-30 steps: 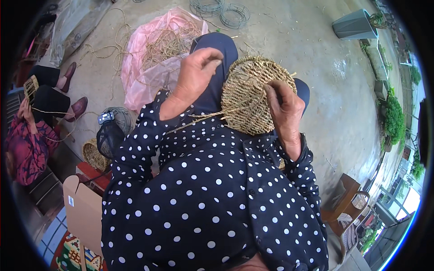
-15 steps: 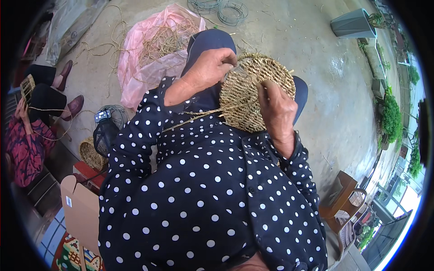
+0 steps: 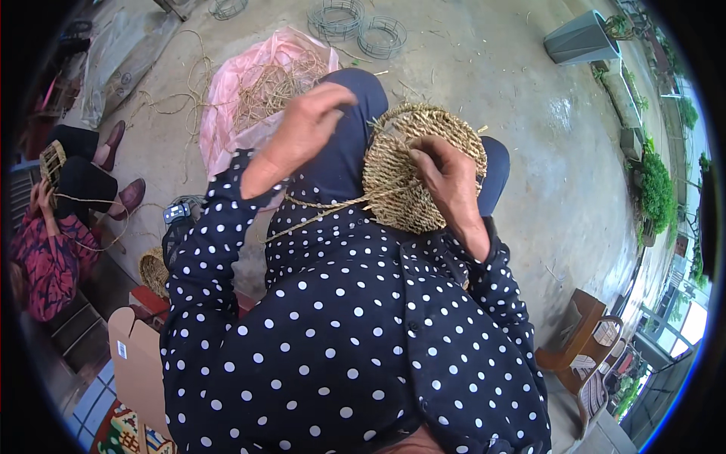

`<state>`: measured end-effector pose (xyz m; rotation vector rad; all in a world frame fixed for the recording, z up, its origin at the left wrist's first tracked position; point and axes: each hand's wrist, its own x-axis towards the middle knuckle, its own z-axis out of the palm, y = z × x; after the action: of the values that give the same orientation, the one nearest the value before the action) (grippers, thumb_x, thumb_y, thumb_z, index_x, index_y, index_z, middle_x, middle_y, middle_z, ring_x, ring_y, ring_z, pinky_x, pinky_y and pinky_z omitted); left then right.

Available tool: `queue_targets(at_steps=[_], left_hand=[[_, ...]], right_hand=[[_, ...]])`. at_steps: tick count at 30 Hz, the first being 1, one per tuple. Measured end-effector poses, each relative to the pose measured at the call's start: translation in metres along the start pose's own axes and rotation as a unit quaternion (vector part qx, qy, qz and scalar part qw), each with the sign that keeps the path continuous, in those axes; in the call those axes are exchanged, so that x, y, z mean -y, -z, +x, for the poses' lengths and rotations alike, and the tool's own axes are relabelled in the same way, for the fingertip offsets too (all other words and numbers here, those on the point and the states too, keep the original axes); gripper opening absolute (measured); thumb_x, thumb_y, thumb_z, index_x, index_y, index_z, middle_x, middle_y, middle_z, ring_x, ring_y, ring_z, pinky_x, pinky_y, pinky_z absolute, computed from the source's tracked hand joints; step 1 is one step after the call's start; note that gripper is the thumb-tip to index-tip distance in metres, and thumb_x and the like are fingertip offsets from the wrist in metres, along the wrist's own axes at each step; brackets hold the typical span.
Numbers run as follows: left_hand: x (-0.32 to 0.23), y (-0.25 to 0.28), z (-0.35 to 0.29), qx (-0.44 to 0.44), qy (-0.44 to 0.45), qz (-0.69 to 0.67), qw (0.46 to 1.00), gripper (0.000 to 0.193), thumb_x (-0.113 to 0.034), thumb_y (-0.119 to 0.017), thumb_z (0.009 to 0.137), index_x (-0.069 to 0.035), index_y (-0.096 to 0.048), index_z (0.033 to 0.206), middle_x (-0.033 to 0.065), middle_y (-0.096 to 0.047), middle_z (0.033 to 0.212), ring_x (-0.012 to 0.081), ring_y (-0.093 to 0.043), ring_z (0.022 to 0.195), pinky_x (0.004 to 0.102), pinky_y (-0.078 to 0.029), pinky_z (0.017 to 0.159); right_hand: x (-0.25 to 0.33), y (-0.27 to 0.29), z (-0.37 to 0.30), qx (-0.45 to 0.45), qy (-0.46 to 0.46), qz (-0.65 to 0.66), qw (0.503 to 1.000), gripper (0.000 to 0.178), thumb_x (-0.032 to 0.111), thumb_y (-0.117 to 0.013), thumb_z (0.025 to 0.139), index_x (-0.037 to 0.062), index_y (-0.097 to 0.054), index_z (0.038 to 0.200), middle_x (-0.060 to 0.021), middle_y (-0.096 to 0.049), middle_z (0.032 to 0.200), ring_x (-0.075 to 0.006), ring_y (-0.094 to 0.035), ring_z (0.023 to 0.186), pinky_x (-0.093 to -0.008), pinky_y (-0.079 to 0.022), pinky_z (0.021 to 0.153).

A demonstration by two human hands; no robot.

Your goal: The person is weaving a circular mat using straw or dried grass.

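Observation:
A round woven straw basket (image 3: 386, 178) rests across my lap, its coarse twisted-cord weave facing up. My right hand (image 3: 452, 172) is over its right half, thumb and fingers pinched together close to the weave; what they grip, if anything, is too small to see. My left hand (image 3: 302, 125) is raised above my left knee, away from the basket, with its fingers curled in. Whatever it may hold does not show. Two strands of straw cord (image 3: 321, 209) run from the basket leftward over my lap.
A pink plastic sheet (image 3: 227, 106) with a heap of loose straw cord (image 3: 272, 91) lies beyond my left knee. Wire frames (image 3: 382, 38) sit farther off. At left another person (image 3: 53, 250) handles a small woven piece. A grey planter (image 3: 578, 41) and wooden chair (image 3: 578, 333) stand right.
My left hand has moved left, away from the basket's edge. My right hand has shifted slightly left over the weave, and the view has tilted a little.

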<state>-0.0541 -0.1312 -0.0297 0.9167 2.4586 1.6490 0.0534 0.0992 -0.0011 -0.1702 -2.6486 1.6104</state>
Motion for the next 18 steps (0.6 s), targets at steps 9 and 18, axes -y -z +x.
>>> queue_targets(at_steps=[9, 18], left_hand=[[-0.013, -0.036, 0.008, 0.104, -0.122, 0.273, 0.949, 0.005, -0.001, -0.057, 0.08, -0.004, -0.057, 0.084, 0.0132, -0.057, 0.083, 0.0316, -0.064, 0.075, 0.0391, -0.052, 0.063], [0.138, 0.227, -0.108, 0.042, 0.256, 0.64, 0.724, 0.02, -0.009, -0.049, 0.09, -0.003, -0.064, 0.101, 0.0218, -0.066, 0.094, 0.0395, -0.065, 0.085, 0.0495, -0.051, 0.069]], right_hand=[[-0.001, -0.007, 0.003, -0.01, -0.016, 0.05, 0.999, 0.01, 0.006, -0.062, 0.092, -0.0003, -0.067, 0.098, -0.0083, -0.066, 0.071, -0.0115, -0.064, 0.059, -0.025, -0.05, 0.055], [-0.042, 0.066, -0.03, -0.182, -0.062, 0.03, 0.981, 0.015, 0.006, -0.058, 0.096, -0.0006, -0.067, 0.106, -0.0033, -0.069, 0.084, -0.0078, -0.063, 0.076, -0.0232, -0.051, 0.069]])
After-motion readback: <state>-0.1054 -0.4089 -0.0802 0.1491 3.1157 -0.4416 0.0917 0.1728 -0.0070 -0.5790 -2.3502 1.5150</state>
